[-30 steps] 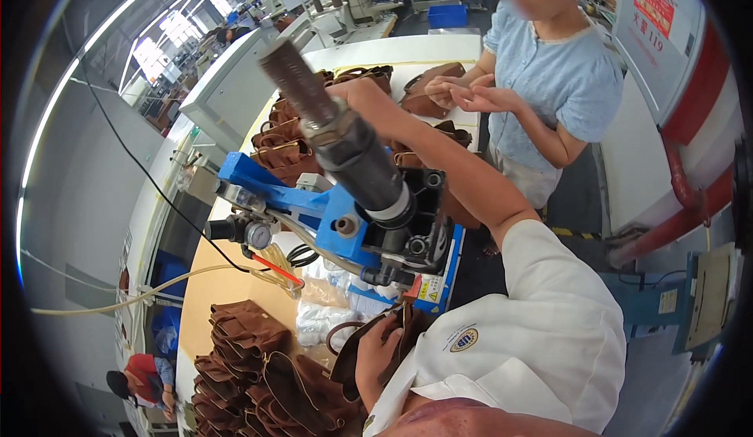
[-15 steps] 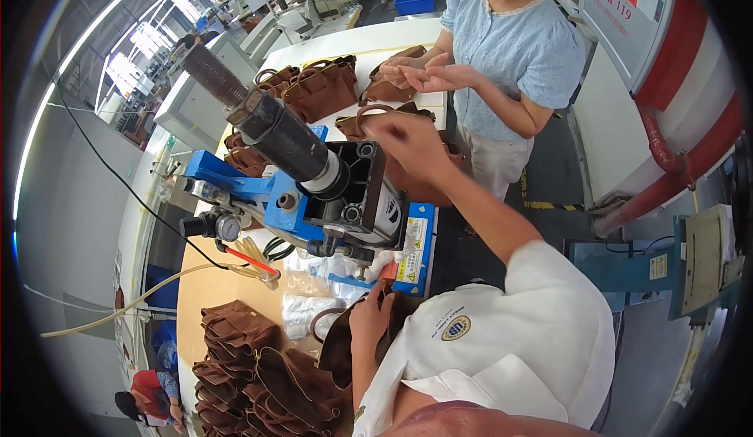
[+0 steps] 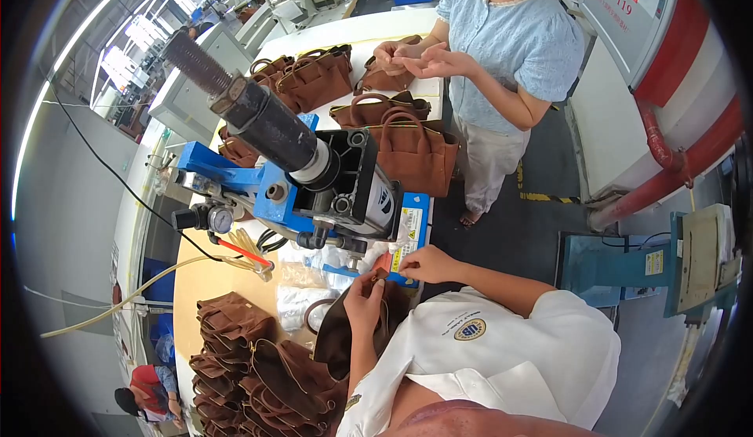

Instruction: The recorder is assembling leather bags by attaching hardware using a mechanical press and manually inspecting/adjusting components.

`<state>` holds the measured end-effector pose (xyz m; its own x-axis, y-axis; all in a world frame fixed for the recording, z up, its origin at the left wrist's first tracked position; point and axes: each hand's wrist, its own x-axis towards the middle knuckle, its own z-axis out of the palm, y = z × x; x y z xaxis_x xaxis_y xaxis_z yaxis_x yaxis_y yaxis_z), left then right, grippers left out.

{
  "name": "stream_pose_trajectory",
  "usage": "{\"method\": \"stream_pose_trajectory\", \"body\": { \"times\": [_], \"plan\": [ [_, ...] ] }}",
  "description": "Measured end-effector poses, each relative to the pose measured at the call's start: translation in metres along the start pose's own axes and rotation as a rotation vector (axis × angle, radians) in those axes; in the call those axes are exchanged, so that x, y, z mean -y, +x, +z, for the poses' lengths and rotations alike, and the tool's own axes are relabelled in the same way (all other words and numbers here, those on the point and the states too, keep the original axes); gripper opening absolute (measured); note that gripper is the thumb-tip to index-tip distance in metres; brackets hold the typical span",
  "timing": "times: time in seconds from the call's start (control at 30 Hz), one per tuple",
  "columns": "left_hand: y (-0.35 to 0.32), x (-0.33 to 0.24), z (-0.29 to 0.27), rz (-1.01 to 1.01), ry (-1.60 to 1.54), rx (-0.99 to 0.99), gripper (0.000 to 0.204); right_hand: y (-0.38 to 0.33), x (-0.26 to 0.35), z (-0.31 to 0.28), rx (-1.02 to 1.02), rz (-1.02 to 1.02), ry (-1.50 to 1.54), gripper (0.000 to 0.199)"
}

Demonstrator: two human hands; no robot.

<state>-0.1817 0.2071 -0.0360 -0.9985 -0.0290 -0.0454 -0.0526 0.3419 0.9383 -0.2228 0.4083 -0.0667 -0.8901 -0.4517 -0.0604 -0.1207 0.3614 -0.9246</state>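
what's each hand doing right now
left hand: pinching the small brown leather piece
right hand: closed on the same piece

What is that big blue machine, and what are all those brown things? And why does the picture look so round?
The picture comes from a camera worn on a person's head, looking down, and its lens bends everything round. The blue machine is a kind of press with a thick dark cylinder sticking up; it stands on a workbench. The brown things are leather handbags: a pile lies near the person, and more bags sit farther along. The person's left hand and right hand meet in front of the machine, pinching a small reddish-brown piece over a dark brown bag. Another person in a light blue top stands at the far end, handling something small.
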Motion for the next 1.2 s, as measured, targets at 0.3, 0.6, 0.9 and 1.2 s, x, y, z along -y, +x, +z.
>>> {"method": "stream_pose_trajectory", "body": {
  "times": [0.3,0.6,0.9,1.2],
  "plan": [
    [-0.001,0.004,-0.001,-0.223,-0.663,-0.017,0.017,0.012,0.031,-0.001,0.030,-0.005,0.202,0.022],
    [-0.003,-0.003,0.003,-0.175,-0.595,-0.054,0.024,0.008,0.040,0.005,0.030,0.178,0.410,0.020],
    [-0.002,0.007,-0.004,-0.071,-0.125,-0.107,0.024,0.012,0.045,0.002,0.135,0.046,0.326,0.015],
    [0.013,-0.030,-0.030,0.395,0.793,0.033,0.024,0.021,0.050,-0.016,0.088,-0.259,0.088,0.013]
  ]
}}
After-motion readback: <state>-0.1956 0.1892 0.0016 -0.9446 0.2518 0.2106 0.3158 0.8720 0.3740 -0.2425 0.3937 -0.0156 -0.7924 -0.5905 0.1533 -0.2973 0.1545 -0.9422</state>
